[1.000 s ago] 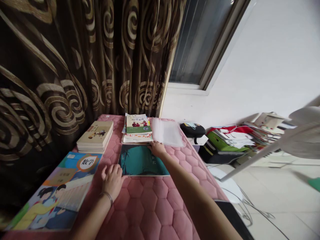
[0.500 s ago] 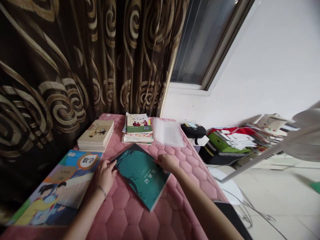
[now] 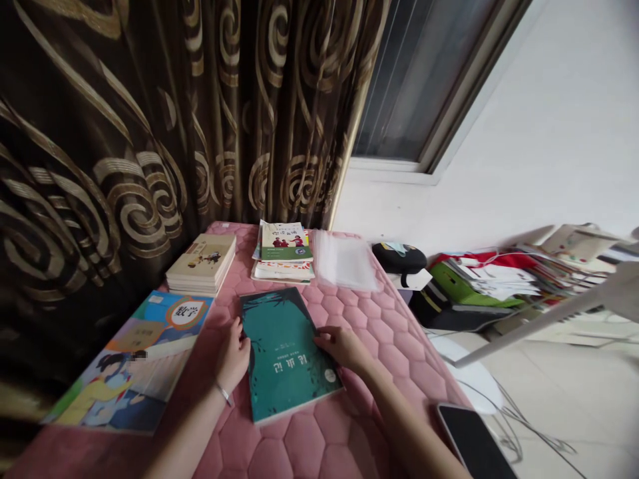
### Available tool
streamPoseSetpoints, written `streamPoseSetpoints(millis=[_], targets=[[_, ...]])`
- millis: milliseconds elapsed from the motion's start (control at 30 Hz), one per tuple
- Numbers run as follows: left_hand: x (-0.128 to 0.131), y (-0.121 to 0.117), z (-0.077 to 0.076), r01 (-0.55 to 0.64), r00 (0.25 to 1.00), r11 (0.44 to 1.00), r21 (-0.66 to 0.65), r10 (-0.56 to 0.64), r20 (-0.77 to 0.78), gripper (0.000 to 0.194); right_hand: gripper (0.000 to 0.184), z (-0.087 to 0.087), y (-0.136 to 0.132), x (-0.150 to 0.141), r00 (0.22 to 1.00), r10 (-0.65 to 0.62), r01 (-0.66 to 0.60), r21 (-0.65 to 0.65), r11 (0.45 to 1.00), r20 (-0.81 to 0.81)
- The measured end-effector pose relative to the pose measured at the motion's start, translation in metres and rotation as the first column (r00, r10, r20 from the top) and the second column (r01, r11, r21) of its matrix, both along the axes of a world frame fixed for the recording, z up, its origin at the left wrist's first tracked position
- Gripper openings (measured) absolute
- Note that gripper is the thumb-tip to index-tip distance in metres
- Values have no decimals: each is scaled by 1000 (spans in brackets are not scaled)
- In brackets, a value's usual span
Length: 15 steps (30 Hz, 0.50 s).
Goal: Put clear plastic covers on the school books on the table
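Observation:
A teal-green book with dark plant patterns on its cover lies on the pink quilted surface in front of me, its cover lettering upside down. My left hand holds the book's left edge with bent fingers. At the opposite edge, my right hand grips with its thumb and fingers; some fingertips are hidden at the book's side. To the left lies a large colourful mathematics textbook, beside my left forearm and apart from the green book.
Behind the textbook sits a stack of tan books. Another book pile and clear plastic covers lie at the far end. A phone rests at the right edge. Beyond it are a fan stand and cables.
The green book has turned so its sides run nearly straight away from me, both hands staying at its edges. The view has shifted slightly, showing more of the phone.

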<state>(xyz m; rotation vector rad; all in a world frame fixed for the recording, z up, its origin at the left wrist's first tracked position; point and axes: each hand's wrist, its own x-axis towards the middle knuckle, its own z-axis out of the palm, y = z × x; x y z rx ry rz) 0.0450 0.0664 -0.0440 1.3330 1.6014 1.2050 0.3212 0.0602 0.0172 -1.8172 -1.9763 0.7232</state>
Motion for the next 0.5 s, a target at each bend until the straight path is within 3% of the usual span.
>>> streamPoseSetpoints(millis=[267, 500], targets=[[10, 65, 4, 65, 995, 997, 32, -62, -73, 53, 29, -15, -4, -10, 994, -105, 105, 50, 993, -11], [8, 78, -2, 91, 986, 996, 25, -86, -141, 52, 32, -23, 0, -11, 988, -151, 152, 80, 985, -23]])
